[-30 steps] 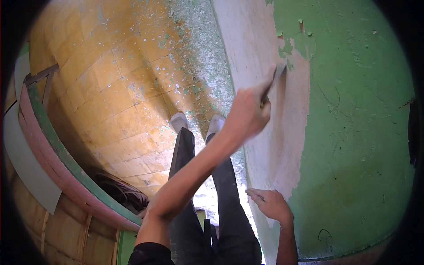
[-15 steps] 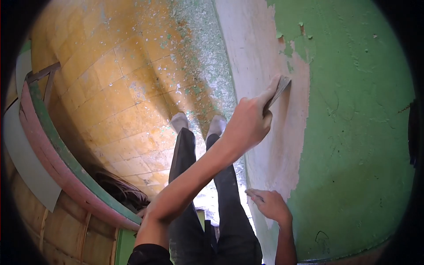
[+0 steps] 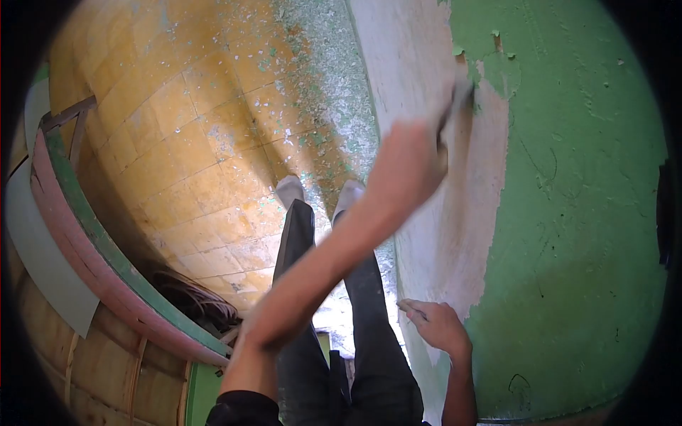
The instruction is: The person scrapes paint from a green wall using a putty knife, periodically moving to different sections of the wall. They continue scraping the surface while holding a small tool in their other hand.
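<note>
Left hand (image 3: 408, 167) grips scraper (image 3: 459, 98); blade pts up-right, onto wall (image 3: 568, 213).

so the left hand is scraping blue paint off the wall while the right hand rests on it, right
Not quite: the paint is green, not blue. The head view shows the left hand holding the scraper to the wall while the right hand rests on it.

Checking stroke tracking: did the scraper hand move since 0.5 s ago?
Yes. The left hand and scraper moved up the picture, toward the flaking green paint edge.
</note>
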`<state>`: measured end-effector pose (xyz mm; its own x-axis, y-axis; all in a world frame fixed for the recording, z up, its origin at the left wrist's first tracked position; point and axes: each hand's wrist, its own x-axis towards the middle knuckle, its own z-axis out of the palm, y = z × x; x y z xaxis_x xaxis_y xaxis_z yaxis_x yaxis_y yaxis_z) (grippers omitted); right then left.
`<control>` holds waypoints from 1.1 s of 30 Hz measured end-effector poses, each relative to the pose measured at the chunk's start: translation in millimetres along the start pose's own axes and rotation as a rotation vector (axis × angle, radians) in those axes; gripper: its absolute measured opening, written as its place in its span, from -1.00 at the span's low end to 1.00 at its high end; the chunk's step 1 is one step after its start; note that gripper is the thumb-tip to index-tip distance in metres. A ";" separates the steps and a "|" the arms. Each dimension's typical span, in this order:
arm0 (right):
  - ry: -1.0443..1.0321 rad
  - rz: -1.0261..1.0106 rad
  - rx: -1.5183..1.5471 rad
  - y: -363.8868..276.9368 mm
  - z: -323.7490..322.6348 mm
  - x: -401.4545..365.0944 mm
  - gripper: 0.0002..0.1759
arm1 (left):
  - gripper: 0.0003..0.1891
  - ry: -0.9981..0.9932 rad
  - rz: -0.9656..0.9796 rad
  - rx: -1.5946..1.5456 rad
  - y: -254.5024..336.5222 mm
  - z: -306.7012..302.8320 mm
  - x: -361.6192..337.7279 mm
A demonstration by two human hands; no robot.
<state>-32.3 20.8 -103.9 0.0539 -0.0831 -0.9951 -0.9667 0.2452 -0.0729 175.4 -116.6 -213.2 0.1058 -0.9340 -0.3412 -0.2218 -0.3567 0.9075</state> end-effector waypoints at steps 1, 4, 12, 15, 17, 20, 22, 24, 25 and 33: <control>0.005 -0.011 0.003 1.5 -0.8 2.4 -0.63 | -0.16 -0.013 -0.008 0.056 -0.6 8.5 -18.1; -0.035 0.046 0.004 -5.5 -6.1 -4.8 -0.63 | -0.14 -0.088 -0.054 0.017 10.1 13.7 -46.8; -0.018 0.023 -0.010 -1.7 -3.5 -3.8 -0.64 | -0.19 -0.071 -0.036 0.023 17.6 7.2 -33.8; -0.015 0.003 0.019 1.2 -1.6 -4.6 -0.63 | -0.19 0.011 0.023 0.020 7.9 0.3 -3.5; -0.015 0.013 0.011 -0.3 0.8 -2.2 -0.63 | -0.21 0.021 -0.003 0.075 7.9 -11.9 20.3; -0.021 0.038 -0.020 -7.1 -1.4 -2.6 -0.63 | -0.22 -0.094 0.005 0.093 9.4 -5.2 -20.4; -0.025 0.018 -0.020 -1.1 0.6 -5.7 -0.63 | -0.18 -0.121 -0.005 0.091 14.9 -4.8 -31.9; -0.032 0.031 -0.017 1.2 -1.7 -8.8 -0.63 | -0.17 -0.059 0.017 0.040 15.7 -15.8 -6.8; -0.039 0.030 -0.010 0.1 0.6 -7.5 -0.63 | -0.17 0.002 0.048 0.011 22.3 -30.5 19.5; -0.011 -0.023 -0.011 7.3 11.7 -15.7 -0.62 | -0.19 0.076 0.074 0.136 -0.5 -9.0 29.5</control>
<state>-37.2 35.2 -89.6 0.0787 -0.0776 -0.9939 -0.9680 0.2323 -0.0948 187.3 -143.8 -221.6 0.1562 -0.9555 -0.2501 -0.3601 -0.2909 0.8864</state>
